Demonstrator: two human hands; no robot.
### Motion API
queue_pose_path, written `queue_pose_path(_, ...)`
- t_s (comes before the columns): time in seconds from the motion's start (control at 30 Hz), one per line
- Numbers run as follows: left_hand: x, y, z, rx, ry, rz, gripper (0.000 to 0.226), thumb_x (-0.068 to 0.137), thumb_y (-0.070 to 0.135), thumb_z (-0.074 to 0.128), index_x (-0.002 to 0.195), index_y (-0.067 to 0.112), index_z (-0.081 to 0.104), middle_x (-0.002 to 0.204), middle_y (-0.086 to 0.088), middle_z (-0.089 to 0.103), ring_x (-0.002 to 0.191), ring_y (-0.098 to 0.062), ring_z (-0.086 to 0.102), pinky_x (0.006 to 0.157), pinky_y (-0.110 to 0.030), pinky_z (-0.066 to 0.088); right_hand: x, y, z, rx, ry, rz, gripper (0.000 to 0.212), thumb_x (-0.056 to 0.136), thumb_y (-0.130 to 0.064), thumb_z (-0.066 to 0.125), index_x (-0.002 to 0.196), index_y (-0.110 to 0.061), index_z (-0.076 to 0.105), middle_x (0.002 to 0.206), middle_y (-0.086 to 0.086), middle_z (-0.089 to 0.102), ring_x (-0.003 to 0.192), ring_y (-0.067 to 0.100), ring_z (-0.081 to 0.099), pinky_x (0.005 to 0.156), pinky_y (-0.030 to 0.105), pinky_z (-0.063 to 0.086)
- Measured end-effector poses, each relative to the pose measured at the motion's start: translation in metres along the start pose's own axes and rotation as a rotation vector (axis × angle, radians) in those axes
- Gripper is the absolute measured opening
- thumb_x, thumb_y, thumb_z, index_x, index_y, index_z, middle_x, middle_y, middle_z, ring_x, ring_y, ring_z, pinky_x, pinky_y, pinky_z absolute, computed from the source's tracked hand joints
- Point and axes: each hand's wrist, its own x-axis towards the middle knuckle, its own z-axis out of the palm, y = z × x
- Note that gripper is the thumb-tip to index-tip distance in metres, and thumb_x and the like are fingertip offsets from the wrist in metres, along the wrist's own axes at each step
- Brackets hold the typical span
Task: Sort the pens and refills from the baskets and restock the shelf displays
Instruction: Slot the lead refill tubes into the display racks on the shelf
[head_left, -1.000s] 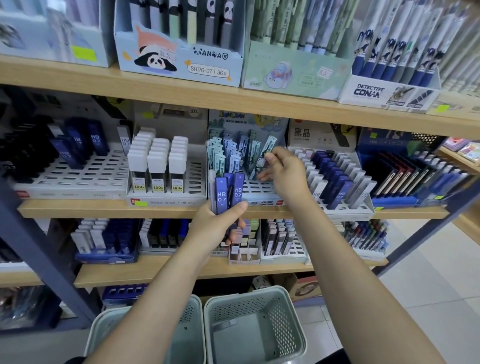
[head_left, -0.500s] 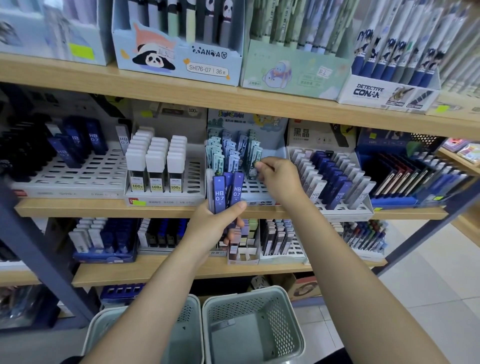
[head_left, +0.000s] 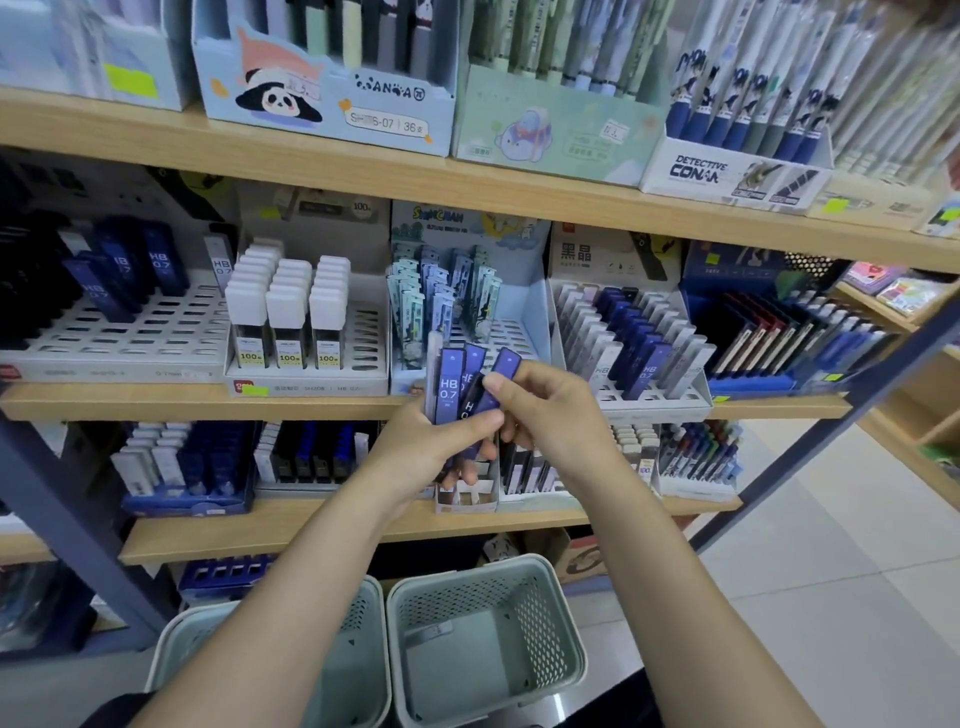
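Note:
My left hand (head_left: 431, 447) grips a small bundle of blue HB 0.7 lead refill cases (head_left: 450, 387), held upright in front of the middle shelf. My right hand (head_left: 545, 415) pinches one blue refill case (head_left: 500, 382) at the right side of that bundle, tilted to the right. Just behind the hands stands the white slotted display tray (head_left: 511, 332) with pale green and blue refill packs (head_left: 441, 301). Two pale green baskets (head_left: 493, 639) (head_left: 358, 660) sit on the floor below my forearms; the right one shows a single small item on its bottom.
Wooden shelves (head_left: 311, 400) carry more slotted trays: dark blue HB refills (head_left: 130, 280) at left, white-capped tubes (head_left: 288, 312), grey and blue cases (head_left: 634, 343) at right. Boxes of pens (head_left: 332, 83) fill the top shelf. A dark metal upright (head_left: 831, 415) slants at right.
My right hand has left the slotted tray behind, where it put a pale refill pack, and come down to the bundle in my left hand, pinching one blue case.

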Motion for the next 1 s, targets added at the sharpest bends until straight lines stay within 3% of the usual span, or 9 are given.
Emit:
queue_pose_path(0.13, -0.01, -0.008, 0.014, 0.01, -0.029, -0.013, 0.02, 0.093, 0.023, 0.07, 0.102, 0.005, 0.071, 0.085, -0.018, 0.075, 0.046, -0.019, 0.051, 0.041, -0.024, 0.036, -0.015, 0.005, -0.027, 0.092, 0.089, 0.04, 0.028, 0.098, -0.023, 0.062, 0.086, 0.002, 0.06, 0.053, 0.01, 0.056, 0.043, 0.018, 0.049, 0.042, 0.025, 0.036)
queue_pose_path(0.23, -0.016, -0.015, 0.03, -0.002, 0.016, -0.062, 0.033, 0.093, 0.025, 0.07, 0.095, -0.008, 0.07, 0.072, -0.03, 0.064, 0.043, -0.019, 0.043, 0.04, -0.023, 0.034, -0.026, 0.006, -0.05, 0.187, 0.095, 0.028, 0.021, 0.102, -0.022, 0.057, 0.084, -0.011, 0.058, 0.058, 0.014, 0.058, 0.044, 0.023, 0.052, 0.044, 0.028, 0.039)
queue_pose_path(0.3, -0.019, -0.015, 0.043, -0.026, 0.029, -0.092, 0.041, 0.094, 0.024, 0.068, 0.093, -0.017, 0.062, 0.058, -0.016, 0.055, 0.041, -0.019, 0.039, 0.041, -0.023, 0.031, -0.033, 0.007, -0.065, 0.235, 0.098, 0.037, 0.022, 0.103, -0.023, 0.054, 0.082, -0.017, 0.056, 0.063, 0.017, 0.061, 0.047, 0.025, 0.056, 0.049, 0.032, 0.043)
queue_pose_path(0.4, -0.023, -0.009, 0.062, -0.045, 0.005, -0.112, 0.031, 0.096, 0.022, 0.064, 0.077, -0.002, 0.06, 0.059, -0.013, 0.05, 0.044, -0.022, 0.037, 0.044, -0.026, 0.029, -0.044, 0.004, -0.083, 0.235, 0.099, 0.049, 0.02, 0.103, -0.023, 0.053, 0.085, -0.015, 0.055, 0.063, 0.016, 0.06, 0.048, 0.024, 0.055, 0.051, 0.032, 0.042)
queue_pose_path(0.5, -0.022, 0.006, 0.072, -0.062, -0.022, -0.159, 0.028, 0.097, 0.018, 0.06, 0.073, 0.005, 0.058, 0.059, -0.011, 0.05, 0.047, -0.021, 0.04, 0.045, -0.026, 0.031, -0.055, -0.004, -0.093, 0.193, 0.106, 0.07, 0.021, 0.102, -0.024, 0.055, 0.083, -0.016, 0.058, 0.05, 0.0, 0.057, 0.042, 0.014, 0.047, 0.044, 0.025, 0.037)
queue_pose_path(0.73, -0.035, 0.038, 0.085, -0.154, -0.04, -0.043, 0.014, 0.094, 0.013, 0.065, 0.099, 0.001, 0.07, 0.08, -0.014, 0.071, 0.059, -0.022, 0.066, 0.052, -0.029, 0.056, -0.066, -0.014, -0.09, 0.234, 0.093, 0.051, 0.023, 0.1, -0.024, 0.06, 0.078, -0.021, 0.063, 0.052, -0.009, 0.057, 0.045, 0.009, 0.049, 0.048, 0.022, 0.038)
queue_pose_path(0.87, -0.048, 0.044, 0.065, -0.207, 0.049, -0.009, 0.016, 0.092, 0.015, 0.065, 0.104, 0.006, 0.071, 0.085, -0.015, 0.075, 0.065, -0.026, 0.069, 0.06, -0.035, 0.061, -0.063, -0.024, -0.071, 0.249, 0.015, 0.0, 0.01, 0.1, -0.022, 0.059, 0.097, -0.014, 0.064, 0.055, -0.006, 0.059, 0.045, 0.014, 0.047, 0.044, 0.023, 0.036)
queue_pose_path(0.93, -0.057, 0.045, 0.045, -0.218, 0.112, 0.003, 0.019, 0.092, 0.018, 0.067, 0.107, 0.009, 0.072, 0.092, -0.017, 0.076, 0.073, -0.029, 0.071, 0.064, -0.039, 0.061, -0.057, -0.031, -0.049, 0.236, -0.041, -0.015, 0.01, 0.099, -0.021, 0.06, 0.097, -0.013, 0.065, 0.055, -0.004, 0.059, 0.045, 0.014, 0.048, 0.044, 0.024, 0.037)
queue_pose_path(1.0, -0.066, 0.043, 0.018, -0.25, 0.2, 0.012, 0.018, 0.092, 0.021, 0.068, 0.106, 0.009, 0.072, 0.087, -0.014, 0.075, 0.066, -0.025, 0.07, 0.057, -0.034, 0.058, -0.048, -0.039, -0.019, 0.204, -0.093, -0.021, 0.011, 0.099, -0.021, 0.061, 0.091, -0.014, 0.066, 0.055, -0.001, 0.059, 0.046, 0.016, 0.049, 0.047, 0.026, 0.038)
